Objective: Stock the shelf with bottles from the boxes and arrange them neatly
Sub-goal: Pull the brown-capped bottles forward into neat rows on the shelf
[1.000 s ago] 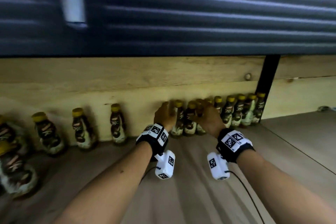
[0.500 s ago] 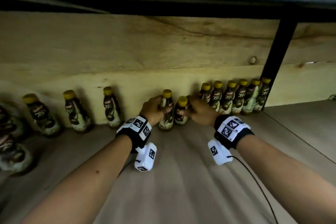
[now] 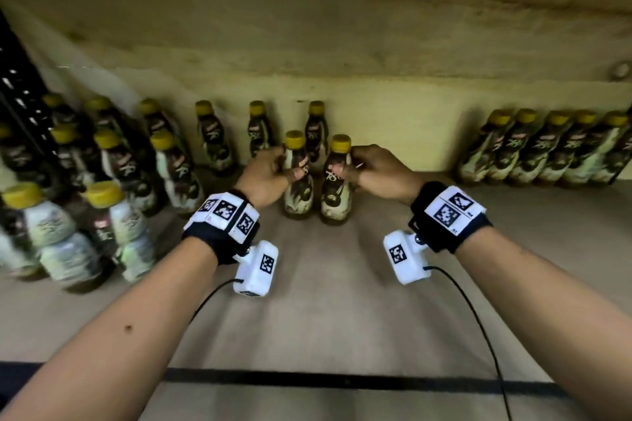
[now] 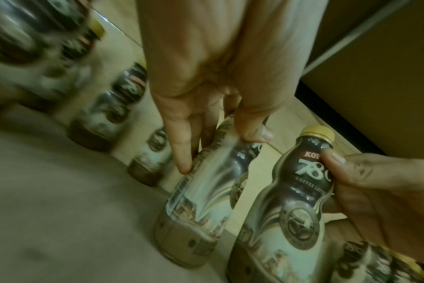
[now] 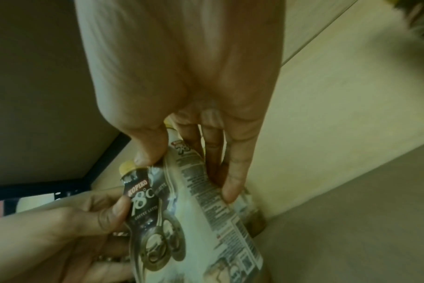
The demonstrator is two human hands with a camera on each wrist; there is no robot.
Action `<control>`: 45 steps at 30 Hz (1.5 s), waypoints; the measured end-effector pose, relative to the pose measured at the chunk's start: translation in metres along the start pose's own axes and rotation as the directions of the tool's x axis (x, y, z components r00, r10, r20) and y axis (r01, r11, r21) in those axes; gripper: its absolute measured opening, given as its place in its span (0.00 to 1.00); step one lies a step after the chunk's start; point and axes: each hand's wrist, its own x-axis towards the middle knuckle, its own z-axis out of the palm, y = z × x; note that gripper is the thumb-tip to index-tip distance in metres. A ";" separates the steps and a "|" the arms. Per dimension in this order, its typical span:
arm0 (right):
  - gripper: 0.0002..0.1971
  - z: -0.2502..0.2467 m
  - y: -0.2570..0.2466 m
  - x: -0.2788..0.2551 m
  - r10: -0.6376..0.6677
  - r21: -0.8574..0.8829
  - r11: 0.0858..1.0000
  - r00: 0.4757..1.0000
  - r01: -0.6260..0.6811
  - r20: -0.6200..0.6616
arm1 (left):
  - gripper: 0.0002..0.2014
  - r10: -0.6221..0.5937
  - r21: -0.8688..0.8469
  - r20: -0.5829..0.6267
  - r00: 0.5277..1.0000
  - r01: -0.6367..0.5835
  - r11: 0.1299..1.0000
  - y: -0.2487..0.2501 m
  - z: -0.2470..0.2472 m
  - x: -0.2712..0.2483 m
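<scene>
The bottles [image 3: 337, 188] look glossy plastic with printed film; the shelf board [image 3: 335, 301] is matt, smooth wood.

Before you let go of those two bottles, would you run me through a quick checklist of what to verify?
1. Left hand grips the left bottle: ok.
2. Right hand grips the right bottle: ok.
3. Both held bottles upright, bases on the shelf board: ok.
4. Both labels face forward: not ok; the left wrist view shows the barcode side of the left bottle.
5. In line with the back row: not ok; they stand in front.
6. Caps tight: cannot tell.
</scene>
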 end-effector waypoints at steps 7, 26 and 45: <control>0.15 0.063 -0.052 0.014 0.043 -0.063 0.997 0.990 -0.052 -0.136 | 0.14 -0.036 0.119 -0.144 0.989 0.053 0.991 -0.025 -0.058 -0.020; 0.16 0.073 -0.071 0.000 0.160 -0.078 0.978 0.936 -0.194 -0.312 | 0.18 -0.005 0.194 -0.217 0.976 0.048 0.980 -0.032 -0.061 -0.022; 0.20 0.081 -0.070 -0.002 0.194 -0.109 0.963 0.915 -0.247 -0.352 | 0.18 -0.030 0.221 -0.222 0.975 0.080 0.972 -0.022 -0.059 -0.031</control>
